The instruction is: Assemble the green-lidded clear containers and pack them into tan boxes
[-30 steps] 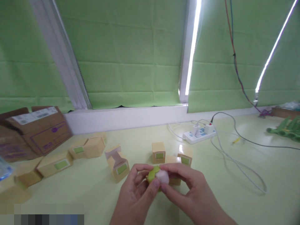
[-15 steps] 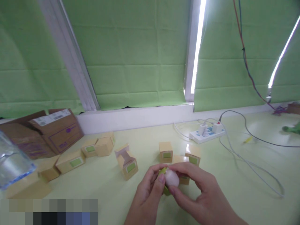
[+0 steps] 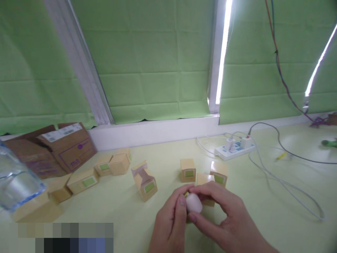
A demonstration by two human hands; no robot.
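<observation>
Both hands meet low in the middle of the head view, around a smooth white egg-shaped object (image 3: 194, 204). My right hand (image 3: 230, 216) is closed on it, thumb below and index finger above. A sliver of a yellow-green piece (image 3: 186, 194) shows at its left end, mostly covered by fingers. My left hand (image 3: 170, 218) is closed around that piece, its thumb against the white object. How the two parts join is hidden. Just behind the hands stand small tan boxes with green labels: one (image 3: 205, 179) partly covered, another (image 3: 187, 170), and a third (image 3: 219, 172).
A tan box with raised flaps (image 3: 146, 186) stands left of the hands. Farther left are several more small boxes (image 3: 83, 181), a large brown carton (image 3: 72, 151) and a clear plastic container (image 3: 19, 186). Back right, a white power strip (image 3: 234, 151) trails cables; a small yellow item (image 3: 281, 156) lies nearby.
My left hand has shifted slightly right and its fingers now cover more of the yellow-green piece. My right hand keeps its pinch on the white object. The view has shifted a little.
</observation>
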